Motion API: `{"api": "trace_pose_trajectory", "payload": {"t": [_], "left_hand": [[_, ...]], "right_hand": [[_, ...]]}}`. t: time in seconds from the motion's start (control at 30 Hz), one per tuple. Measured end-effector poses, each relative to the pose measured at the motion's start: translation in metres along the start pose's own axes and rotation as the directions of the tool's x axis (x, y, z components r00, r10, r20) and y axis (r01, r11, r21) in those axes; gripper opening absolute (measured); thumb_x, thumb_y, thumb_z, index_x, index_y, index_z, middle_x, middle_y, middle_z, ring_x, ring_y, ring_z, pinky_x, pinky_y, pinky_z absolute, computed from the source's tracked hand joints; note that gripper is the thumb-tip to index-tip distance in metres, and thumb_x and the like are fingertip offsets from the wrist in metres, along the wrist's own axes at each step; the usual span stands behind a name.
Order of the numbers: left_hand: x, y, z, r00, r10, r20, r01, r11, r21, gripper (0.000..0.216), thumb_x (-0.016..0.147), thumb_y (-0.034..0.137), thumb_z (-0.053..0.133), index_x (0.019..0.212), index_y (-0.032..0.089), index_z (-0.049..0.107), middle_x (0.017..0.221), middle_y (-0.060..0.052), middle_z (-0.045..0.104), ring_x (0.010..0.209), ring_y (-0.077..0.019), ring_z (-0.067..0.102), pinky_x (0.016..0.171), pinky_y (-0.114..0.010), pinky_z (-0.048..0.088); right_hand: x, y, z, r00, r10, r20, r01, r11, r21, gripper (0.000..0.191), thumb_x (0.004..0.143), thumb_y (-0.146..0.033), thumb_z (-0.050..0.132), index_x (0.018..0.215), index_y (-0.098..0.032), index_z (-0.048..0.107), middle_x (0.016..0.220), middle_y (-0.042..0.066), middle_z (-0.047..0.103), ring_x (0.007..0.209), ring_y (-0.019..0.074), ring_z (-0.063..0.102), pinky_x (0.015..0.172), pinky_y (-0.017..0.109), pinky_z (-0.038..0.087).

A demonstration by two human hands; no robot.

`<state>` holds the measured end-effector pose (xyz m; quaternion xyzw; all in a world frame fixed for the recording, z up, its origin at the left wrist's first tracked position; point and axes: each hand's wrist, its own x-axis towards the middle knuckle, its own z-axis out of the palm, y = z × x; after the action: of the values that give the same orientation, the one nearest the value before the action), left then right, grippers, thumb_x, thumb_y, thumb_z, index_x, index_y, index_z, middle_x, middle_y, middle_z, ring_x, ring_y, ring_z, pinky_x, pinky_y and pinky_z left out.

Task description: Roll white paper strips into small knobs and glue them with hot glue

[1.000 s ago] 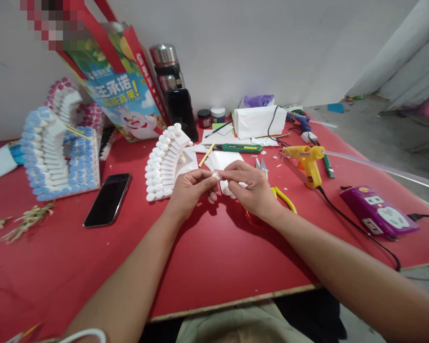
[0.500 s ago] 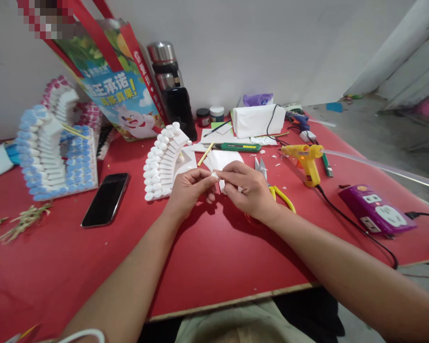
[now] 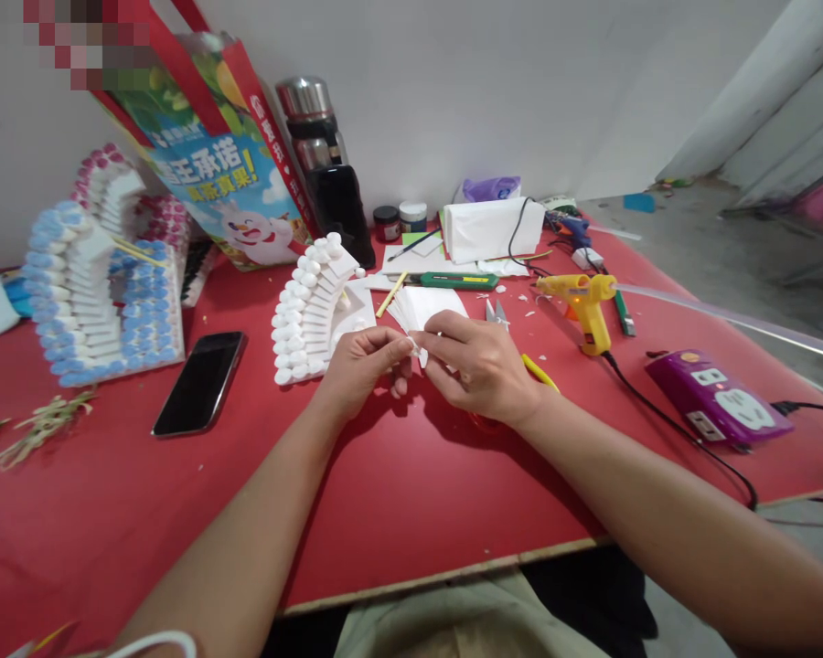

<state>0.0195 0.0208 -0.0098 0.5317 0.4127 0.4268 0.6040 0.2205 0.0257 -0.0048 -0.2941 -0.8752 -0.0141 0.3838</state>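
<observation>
Both hands meet over the middle of the red table, pinching a small white piece of paper (image 3: 420, 353) between them. My left hand (image 3: 370, 366) has thumb and forefinger closed on its left end. My right hand (image 3: 476, 364) grips it from the other side, fingers bent. Just behind the hands lies a stack of white paper sheets (image 3: 433, 303). Left of it stands a curved white model (image 3: 303, 315) edged with rounded white pieces. Scissors (image 3: 538, 373) with yellow handles are partly hidden behind my right hand.
A black phone (image 3: 200, 384) and a blue-and-white model (image 3: 102, 302) are on the left. To the right are a yellow glue gun (image 3: 586, 306) and a purple power strip (image 3: 719, 400). Further back lie a green utility knife (image 3: 456, 281), a thermos (image 3: 310, 119) and a printed bag (image 3: 226, 174).
The fingers of my right hand have shifted on the white paper piece, and more of it shows. My right hand now covers more of the scissors. The view has moved slightly.
</observation>
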Motion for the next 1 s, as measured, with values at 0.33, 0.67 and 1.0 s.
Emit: {"api": "trace_pose_trajectory", "payload": {"t": [0.33, 0.67, 1.0], "left_hand": [[0.004, -0.003, -0.003, 0.996, -0.025, 0.081, 0.037, 0.987, -0.157, 0.033, 0.085, 0.045, 0.078, 0.078, 0.014, 0.067, 0.068, -0.001, 0.067, 0.048, -0.0095, 0.062, 0.047, -0.020, 0.050], [0.007, -0.004, -0.003, 0.996, 0.010, 0.084, 0.017, 0.951, -0.307, 0.028, 0.084, 0.040, 0.081, 0.087, 0.013, 0.072, 0.072, -0.002, 0.070, 0.055, -0.0090, 0.064, 0.054, -0.019, 0.053], [0.006, -0.004, 0.000, 1.000, -0.010, -0.024, 0.005, 0.980, -0.201, 0.035, 0.081, 0.044, 0.082, 0.075, 0.014, 0.067, 0.065, -0.001, 0.067, 0.049, -0.0082, 0.060, 0.049, -0.019, 0.048]], "right_hand": [[-0.003, -0.006, 0.006, 0.994, 0.112, -0.016, -0.112, 0.993, 0.032, 0.030, 0.095, -0.018, 0.050, 0.115, -0.016, 0.072, 0.106, 0.011, 0.069, 0.076, 0.0164, 0.063, 0.062, 0.031, 0.049], [-0.001, -0.001, 0.014, 0.956, 0.246, -0.162, -0.165, 0.903, 0.396, 0.045, 0.090, -0.006, 0.048, 0.126, -0.020, 0.071, 0.098, 0.007, 0.064, 0.075, 0.0127, 0.060, 0.064, 0.028, 0.052], [-0.006, -0.010, 0.011, 0.991, 0.134, 0.013, -0.134, 0.991, 0.023, 0.041, 0.098, -0.018, 0.048, 0.134, -0.010, 0.065, 0.102, 0.014, 0.070, 0.079, 0.0192, 0.065, 0.066, 0.033, 0.052]]}}
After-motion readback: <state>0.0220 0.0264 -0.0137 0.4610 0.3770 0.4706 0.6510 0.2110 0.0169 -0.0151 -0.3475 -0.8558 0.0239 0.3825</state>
